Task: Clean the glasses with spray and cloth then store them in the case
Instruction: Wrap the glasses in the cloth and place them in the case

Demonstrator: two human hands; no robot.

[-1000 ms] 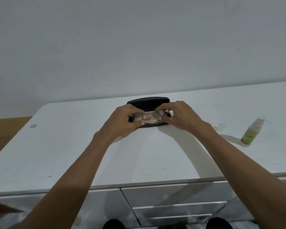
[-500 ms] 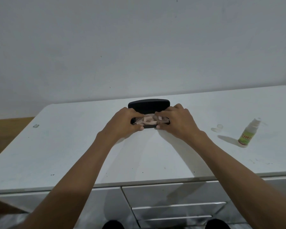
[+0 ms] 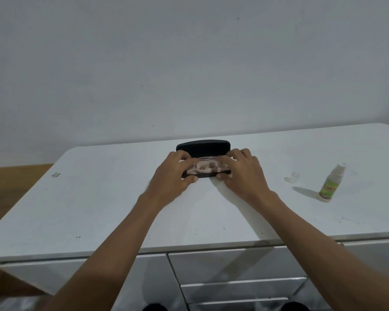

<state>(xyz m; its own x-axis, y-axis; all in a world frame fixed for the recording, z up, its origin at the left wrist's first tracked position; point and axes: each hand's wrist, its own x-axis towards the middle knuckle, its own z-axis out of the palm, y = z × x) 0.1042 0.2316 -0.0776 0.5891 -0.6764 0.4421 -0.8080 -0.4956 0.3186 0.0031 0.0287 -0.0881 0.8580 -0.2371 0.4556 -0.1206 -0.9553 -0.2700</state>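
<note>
White wall fills the upper half of our view; below it a white tabletop [image 3: 99,209] runs across, with glossy drawer fronts [image 3: 234,265] under its near edge.

1. Case: a black glasses case [image 3: 203,146] stands open at mid-tabletop. Its lid is raised behind our fingers and its lower tray lies flat on the surface.
2. Glasses: the glasses [image 3: 203,167] lie in the tray, between our two hands. Detail of the frame is blurred; we cannot tell whether a cloth lies with them.
3. Left hand [image 3: 173,176]: fingers are curled over the left end of the case, thumb against its front edge. It grips the case.
4. Right hand [image 3: 243,173]: fingers are curled over the right end of the case, thumb against the front edge. It grips the case likewise.
5. Spray: a small spray bottle [image 3: 330,184] with a green label stands upright to the right, well apart from the case.
6. Cap: a small clear cap [image 3: 292,177] lies on the tabletop between the right hand and the spray bottle, nearer the bottle.
</note>
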